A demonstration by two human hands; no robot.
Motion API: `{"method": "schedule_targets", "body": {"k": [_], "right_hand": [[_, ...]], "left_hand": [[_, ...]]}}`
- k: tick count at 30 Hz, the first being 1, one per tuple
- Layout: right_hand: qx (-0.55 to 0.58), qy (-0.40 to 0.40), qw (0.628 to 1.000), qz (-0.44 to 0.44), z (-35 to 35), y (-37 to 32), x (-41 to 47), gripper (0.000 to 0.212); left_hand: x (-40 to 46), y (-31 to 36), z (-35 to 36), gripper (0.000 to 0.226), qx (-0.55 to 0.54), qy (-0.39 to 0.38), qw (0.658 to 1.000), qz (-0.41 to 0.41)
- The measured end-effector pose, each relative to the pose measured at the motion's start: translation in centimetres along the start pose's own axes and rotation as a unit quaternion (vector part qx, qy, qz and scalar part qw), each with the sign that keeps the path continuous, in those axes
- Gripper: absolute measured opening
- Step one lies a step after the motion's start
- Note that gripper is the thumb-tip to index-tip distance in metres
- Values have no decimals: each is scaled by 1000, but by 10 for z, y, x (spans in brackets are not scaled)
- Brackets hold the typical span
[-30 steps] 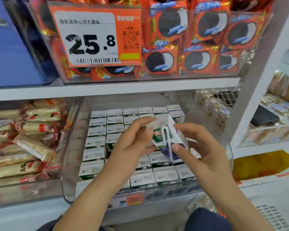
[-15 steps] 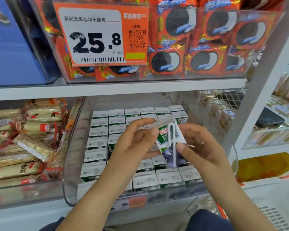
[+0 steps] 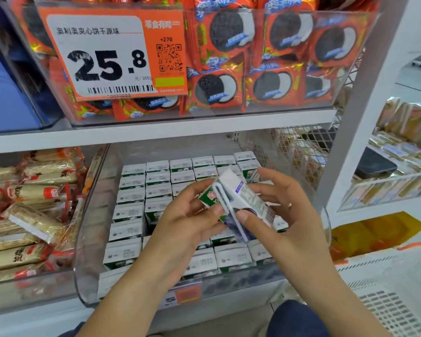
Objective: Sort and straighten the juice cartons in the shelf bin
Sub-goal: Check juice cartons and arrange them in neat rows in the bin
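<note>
Fingertips (image 3: 216,210) first: the left hand (image 3: 187,222) curls around the near side of a small juice carton (image 3: 243,203), thumb pressing by its lower edge, while the right hand (image 3: 284,215) cups it from the far side, thumb on the bottom corner and a ring on one finger. Both hands grip the same carton, and it sits tilted between them, above the middle of the clear bin (image 3: 88,251). Look at that carton: white top and side panel with fine print and a barcode, green face with a red logo, dark purple fruit at the lower end, and a white wrapped straw (image 3: 225,203) running down its length. Below, the other cartons (image 3: 129,212) stand upright in neat rows, white tops up, green sides showing. Left of the bin lie wrapped snack bars (image 3: 32,220). On the shelf above, orange cookie packs (image 3: 272,86) fill another clear bin behind a price tag (image 3: 112,54) reading 25.8.
</note>
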State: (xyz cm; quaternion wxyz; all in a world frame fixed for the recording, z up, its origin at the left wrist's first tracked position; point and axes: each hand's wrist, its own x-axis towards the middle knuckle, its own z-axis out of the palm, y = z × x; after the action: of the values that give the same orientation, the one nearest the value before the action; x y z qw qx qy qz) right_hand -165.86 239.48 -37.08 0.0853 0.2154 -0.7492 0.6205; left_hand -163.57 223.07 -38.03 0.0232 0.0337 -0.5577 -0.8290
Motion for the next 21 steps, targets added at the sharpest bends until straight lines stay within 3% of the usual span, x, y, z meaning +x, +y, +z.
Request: {"method": "schedule_targets", "body": {"k": [4, 7, 11, 15, 17, 21], "right_hand": [[-12, -33, 999, 15, -3, 0, 2, 36], [-4, -37, 999, 35, -4, 1, 4, 31], [133, -27, 986, 100, -6, 2, 10, 27], [254, -56, 947, 189, -12, 2, 11, 34], [261, -64, 936, 226, -13, 4, 11, 40], [237, -86, 936, 245, -11, 2, 7, 45]], "left_hand": [[2, 1, 1, 39, -76, 21, 996, -34], [3, 1, 2, 39, -73, 27, 997, -28], [1, 5, 0, 46, -29, 3, 1000, 4], [0, 8, -3, 47, 42, -24, 999, 21], [-1, 9, -2, 39, 59, -37, 997, 25], [-2, 9, -1, 51, 38, -45, 998, 28]]}}
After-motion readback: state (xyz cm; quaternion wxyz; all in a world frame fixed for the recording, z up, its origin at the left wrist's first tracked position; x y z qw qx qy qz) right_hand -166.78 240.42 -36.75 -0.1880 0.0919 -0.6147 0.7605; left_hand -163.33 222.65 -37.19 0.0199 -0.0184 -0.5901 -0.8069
